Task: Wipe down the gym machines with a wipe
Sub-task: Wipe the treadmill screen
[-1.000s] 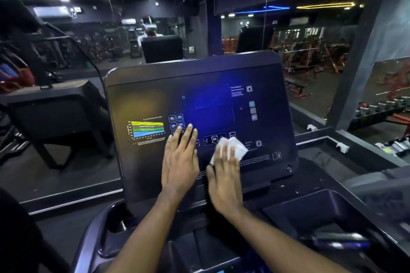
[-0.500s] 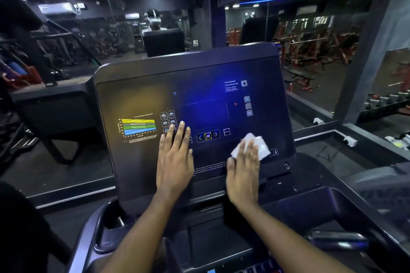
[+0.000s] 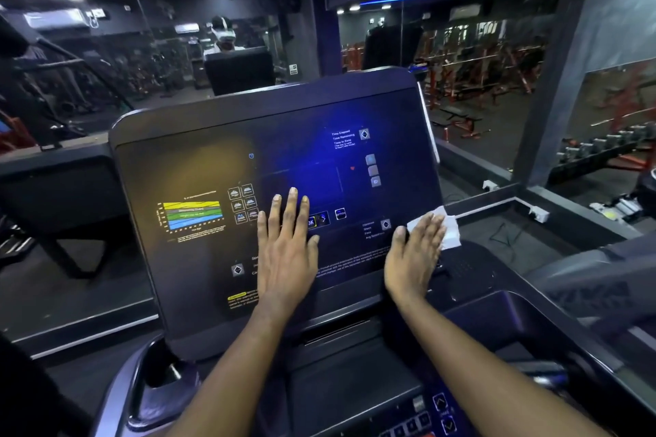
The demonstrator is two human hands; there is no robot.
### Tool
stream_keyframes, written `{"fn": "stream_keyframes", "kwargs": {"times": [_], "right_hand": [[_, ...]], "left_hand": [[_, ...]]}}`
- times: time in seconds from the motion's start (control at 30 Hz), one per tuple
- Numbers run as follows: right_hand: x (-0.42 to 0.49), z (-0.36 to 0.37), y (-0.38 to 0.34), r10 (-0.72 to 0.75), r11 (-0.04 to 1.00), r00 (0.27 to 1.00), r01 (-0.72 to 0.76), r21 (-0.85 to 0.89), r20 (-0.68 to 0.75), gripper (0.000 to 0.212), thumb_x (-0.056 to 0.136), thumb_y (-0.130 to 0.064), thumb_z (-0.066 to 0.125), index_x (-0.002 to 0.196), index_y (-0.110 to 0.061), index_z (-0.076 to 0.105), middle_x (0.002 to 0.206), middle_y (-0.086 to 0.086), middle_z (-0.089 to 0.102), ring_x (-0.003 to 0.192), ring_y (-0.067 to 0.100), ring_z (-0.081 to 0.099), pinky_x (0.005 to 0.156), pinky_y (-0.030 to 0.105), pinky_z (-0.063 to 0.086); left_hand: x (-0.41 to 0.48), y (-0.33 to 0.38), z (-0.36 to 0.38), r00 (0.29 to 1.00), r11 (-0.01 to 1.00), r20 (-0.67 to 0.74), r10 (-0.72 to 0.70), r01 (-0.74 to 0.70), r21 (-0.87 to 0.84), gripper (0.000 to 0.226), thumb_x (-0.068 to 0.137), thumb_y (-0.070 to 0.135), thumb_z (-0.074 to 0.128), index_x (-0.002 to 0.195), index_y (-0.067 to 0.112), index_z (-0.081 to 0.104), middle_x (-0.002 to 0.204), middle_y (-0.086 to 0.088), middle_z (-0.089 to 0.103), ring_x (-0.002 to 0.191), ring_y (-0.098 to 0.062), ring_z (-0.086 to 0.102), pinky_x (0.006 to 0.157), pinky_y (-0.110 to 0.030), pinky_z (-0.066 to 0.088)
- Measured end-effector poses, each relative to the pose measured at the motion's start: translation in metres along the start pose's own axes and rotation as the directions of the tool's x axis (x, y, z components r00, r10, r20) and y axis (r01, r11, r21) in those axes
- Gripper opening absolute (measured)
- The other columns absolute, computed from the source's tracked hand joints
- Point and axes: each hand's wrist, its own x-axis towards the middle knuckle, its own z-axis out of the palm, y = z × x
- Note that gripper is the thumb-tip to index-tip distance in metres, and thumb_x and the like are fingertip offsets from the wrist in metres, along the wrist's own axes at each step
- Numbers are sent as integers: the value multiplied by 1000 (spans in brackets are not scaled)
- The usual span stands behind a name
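Fingers of the right hand [image 3: 415, 259] lie straight, pressing the white wipe [image 3: 448, 231] flat at the lower right edge of the treadmill console [image 3: 220, 138]. Left hand [image 3: 287, 245] rests flat mid-panel, fingers spread; its weight could trigger the touch buttons [image 3: 243, 204] beside it.

Treadmill console [image 3: 277, 152] dead ahead. L hand [image 3: 284, 248] lies flat on it, just below centre. R hand [image 3: 415, 259] at console's 4 o'clock edge, on top of wipe [image 3: 451, 234], which sticks out past the rim. Chart [image 3: 191, 218] at console's 9. Cup holder [image 3: 159, 372] below console at 7, keypad [image 3: 436, 411] at 5. Mirror wall [image 3: 177, 57] behind, 12 o'clock. Dumbbell rack [image 3: 603, 149] at 2, well apart; 2nd console [image 3: 53, 181] beside at 9
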Motion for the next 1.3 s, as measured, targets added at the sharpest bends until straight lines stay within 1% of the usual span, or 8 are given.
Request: {"fn": "stream_keyframes", "kwargs": {"times": [0.33, 0.43, 0.53, 0.67, 0.77, 0.97, 1.17, 1.3], "right_hand": [[46, -8, -43, -188, 982, 982, 188, 19, 16, 70, 103, -48, 19, 161, -13, 5, 169, 5, -1, 156, 24, -6, 126, 43, -1], [15, -3, -51, -552, 831, 823, 556, 8, 133, 61, 107, -37, 27, 162, -13, 14, 170, 3, 5, 157, 22, -3, 126, 39, 2], [-34, -5, -14, -644, 737, 721, 674, -45, 257, 61, 108, -36, 32, 163, -21, 8, 170, -5, -1, 156, 16, -5, 127, 39, 4], [-10, -4, 0, -367, 923, 929, 371, -106, 53, 62, 107, -40, 24, 162, -15, 8, 170, 2, 1, 157, 21, -1, 125, 49, 14], [39, -6, -48, -251, 968, 968, 251, -6, -14, 67, 105, -47, 18, 162, -12, 12, 169, 5, 6, 157, 24, -1, 124, 53, 12], [-6, -5, -54, -741, 615, 591, 788, -32, 318, 58, 110, -35, 30, 163, -23, 10, 170, -6, 3, 156, 12, -4, 127, 43, 9], [42, -14, -23, -341, 937, 940, 341, -75, 9, 62, 107, -42, 20, 162, -16, 7, 170, 1, 1, 157, 19, -2, 125, 50, 12], [92, -22, -71, -350, 936, 936, 351, -15, 41, 65, 105, -46, 20, 162, -16, 9, 169, 1, 1, 156, 18, -8, 127, 47, 2]], "left_hand": [[0, -2, 9, 999, 997, -37, 14, -11, 71, 68, 98, 38, 48, 159, 16, 27, 169, -4, 17, 156, -28, 12, 125, -52, 14], [0, -1, 11, 999, 998, -42, 14, -11, 65, 69, 97, 38, 47, 159, 16, 29, 169, -4, 17, 156, -28, 13, 125, -52, 14], [-2, -2, 11, 999, 998, -46, 21, -18, 56, 68, 97, 38, 46, 159, 16, 28, 169, -3, 16, 156, -27, 10, 125, -51, 13], [-2, -6, 9, 999, 998, -33, 33, -31, 49, 68, 99, 38, 45, 160, 17, 24, 170, -2, 12, 157, -25, 6, 126, -50, 11], [-2, -5, 11, 999, 999, -33, 24, -22, 49, 69, 97, 37, 46, 160, 17, 25, 170, -2, 12, 157, -25, 7, 126, -50, 12], [-3, -7, 12, 999, 998, -29, 39, -37, 49, 70, 96, 37, 48, 160, 17, 25, 170, -2, 12, 157, -24, 6, 126, -49, 12], [-4, -12, 10, 998, 997, -8, 55, -55, 48, 71, 98, 38, 46, 161, 18, 22, 170, -1, 9, 157, -22, 1, 127, -48, 10], [-4, -6, 10, 999, 999, -21, 30, -29, 32, 70, 97, 36, 46, 160, 16, 25, 170, -2, 11, 157, -23, 2, 126, -50, 12]]}}
